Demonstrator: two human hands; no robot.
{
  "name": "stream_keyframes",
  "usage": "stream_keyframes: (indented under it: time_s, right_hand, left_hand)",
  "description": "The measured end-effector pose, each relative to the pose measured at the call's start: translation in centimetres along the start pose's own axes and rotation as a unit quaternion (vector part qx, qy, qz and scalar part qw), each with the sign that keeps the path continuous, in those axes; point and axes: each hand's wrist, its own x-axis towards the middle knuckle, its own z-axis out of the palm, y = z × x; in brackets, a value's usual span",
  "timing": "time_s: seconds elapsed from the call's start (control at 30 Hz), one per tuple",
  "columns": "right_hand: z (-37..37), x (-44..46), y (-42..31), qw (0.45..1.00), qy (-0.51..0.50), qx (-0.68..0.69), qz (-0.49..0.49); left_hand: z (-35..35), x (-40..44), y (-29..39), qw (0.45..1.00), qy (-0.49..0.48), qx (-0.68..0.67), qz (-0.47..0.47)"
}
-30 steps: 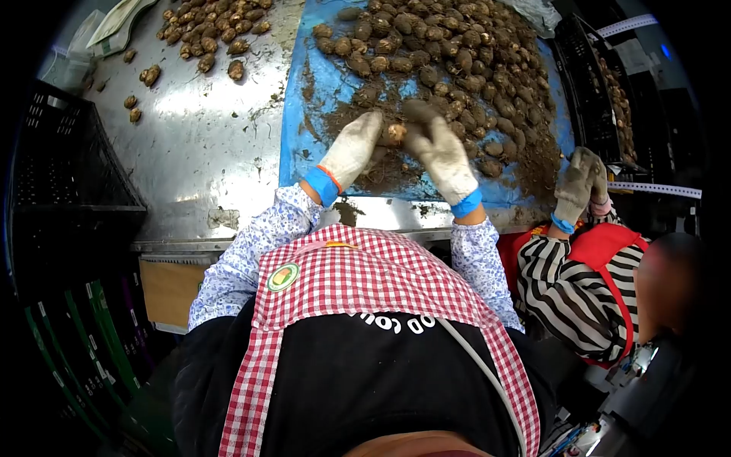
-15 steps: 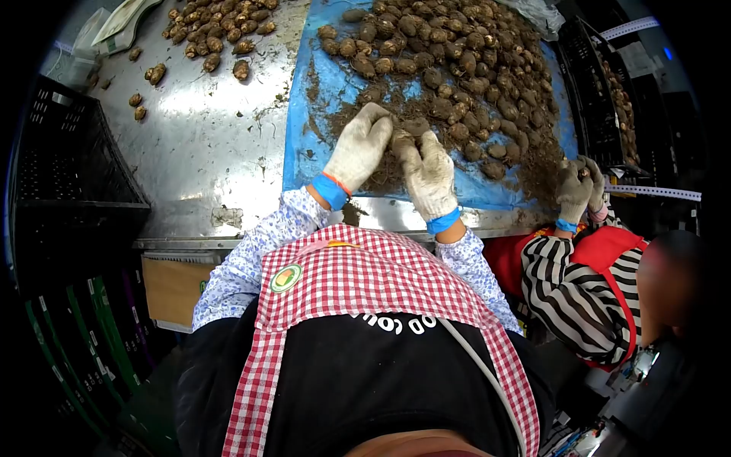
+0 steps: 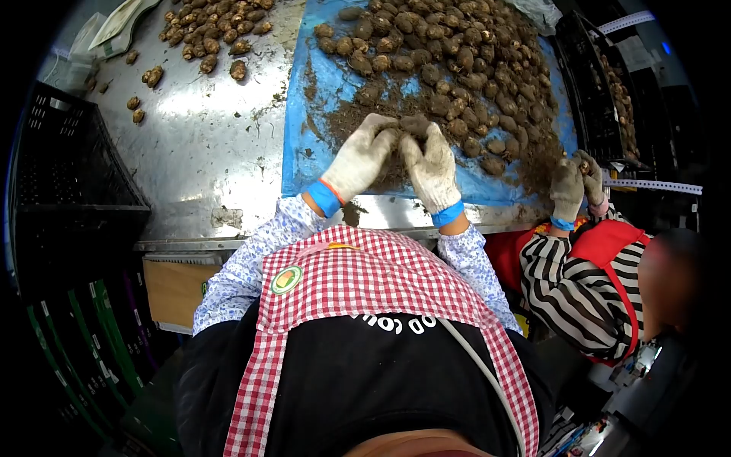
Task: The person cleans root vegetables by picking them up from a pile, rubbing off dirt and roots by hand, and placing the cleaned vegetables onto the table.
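Observation:
A brown, rooty taro corm (image 3: 413, 125) is held between my two gloved hands over the blue sheet (image 3: 298, 145). My left hand (image 3: 364, 152), in a soiled white glove, has its fingers closed at the corm's left side. My right hand (image 3: 431, 167), gloved likewise, grips it from the right with the fingers curled. Some fingertips are hidden behind the gloves. Loose roots and soil (image 3: 346, 122) lie under and around both hands. Just beyond them spreads a large heap of unpeeled taro corms (image 3: 472, 57).
A smaller taro pile (image 3: 217, 27) and stray corms lie on the metal table (image 3: 198, 145). Black crates stand at left (image 3: 72, 152) and right (image 3: 590, 91). At the right, a co-worker's gloved hands (image 3: 571, 186) work close to the sheet's edge.
My hands have come slightly nearer to me and turned around the taro corm, which shows more at the top between them. The co-worker's hands have shifted slightly.

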Motion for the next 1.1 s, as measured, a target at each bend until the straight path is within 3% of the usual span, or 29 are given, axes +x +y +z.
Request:
stream_keyframes:
  time_s: [0.03,0.07,0.13,0.17,0.2,0.23,0.27,0.3,0.33,0.4,0.43,0.47,0.53,0.67,0.7,0.8,0.83,0.9,0.93,1.0,1.03,1.1]
  right_hand:
    - [0.3,0.4,0.4,0.999,0.041,0.007,-0.032]
    - [-0.3,0.8,0.0,0.999,0.02,-0.01,0.046]
    - [-0.9,1.8,3.7,0.963,-0.041,-0.205,-0.168]
    - [-0.6,2.0,4.7,0.995,-0.051,-0.051,-0.072]
    - [-0.3,2.2,5.5,0.988,-0.03,0.146,0.026]
    - [0.0,2.5,6.2,0.945,0.023,0.309,0.107]
    - [0.4,2.9,7.1,0.813,0.069,0.509,0.275]
    - [-0.4,2.6,7.2,0.818,0.03,0.515,0.255]
    - [-1.4,2.3,6.8,0.821,-0.009,0.52,0.234]
    - [-1.5,1.6,4.9,0.852,0.027,0.444,0.275]
    - [-1.3,0.6,4.4,0.894,-0.029,0.412,0.172]
    - [-1.3,0.3,6.2,0.953,-0.127,0.272,0.045]
    - [-0.9,-0.6,0.7,0.998,-0.017,0.057,0.024]
    - [-0.1,0.0,0.1,0.999,-0.011,0.006,-0.045]
    - [0.2,0.2,0.3,0.991,0.019,-0.048,-0.123]
    - [0.4,0.6,-0.9,1.0,-0.008,-0.015,0.0]
    - [0.1,0.9,-1.4,0.993,-0.032,0.053,0.096]
    - [1.2,1.1,1.9,0.913,-0.029,0.35,0.207]
    - [1.7,1.0,3.3,0.83,-0.026,0.491,0.263]
    - [2.7,1.2,6.2,0.845,-0.041,0.489,0.212]
    - [2.9,1.2,6.9,0.854,-0.01,0.473,0.216]
    - [1.5,1.2,7.6,0.84,-0.049,0.49,0.226]
  left_hand:
    - [0.7,-0.4,-0.2,1.0,0.01,-0.007,0.014]
    - [1.2,-0.8,-0.2,0.999,0.021,-0.013,0.028]
    - [1.8,-0.9,-0.6,0.994,0.033,-0.022,0.104]
    - [1.9,-1.0,-0.7,0.989,0.039,-0.026,0.142]
    - [1.5,-0.9,-0.4,0.991,0.029,-0.035,0.123]
    - [1.0,-0.9,0.1,0.993,0.021,-0.045,0.104]
    - [0.6,-0.9,0.4,0.995,0.015,-0.056,0.085]
    - [0.2,-0.6,0.1,0.989,0.039,-0.054,0.133]
    - [-0.1,-0.6,0.1,0.99,0.042,-0.058,0.118]
    - [-0.5,-0.8,0.1,0.994,0.041,-0.067,0.082]
    - [-0.3,-0.7,0.1,0.994,0.044,-0.075,0.068]
    - [0.0,-0.6,-0.1,0.993,0.047,-0.075,0.077]
    - [0.7,-0.3,-0.9,0.991,0.052,-0.076,0.094]
    - [0.0,0.2,0.8,0.995,0.061,-0.079,-0.005]
    - [-0.1,0.4,0.6,0.995,0.072,-0.066,-0.007]
    - [0.3,0.3,0.3,0.995,0.099,-0.016,0.022]
    - [0.2,-0.3,0.9,0.995,0.092,0.004,0.032]
    - [0.4,-0.7,0.0,0.995,0.046,-0.007,0.089]
    - [0.7,-1.0,0.6,0.98,0.05,0.119,0.15]
    - [0.3,-1.0,1.5,0.993,0.003,-0.027,0.118]
    - [0.2,-0.6,1.0,0.992,0.032,-0.067,0.102]
    - [-0.2,0.1,0.3,0.985,0.089,-0.141,0.032]
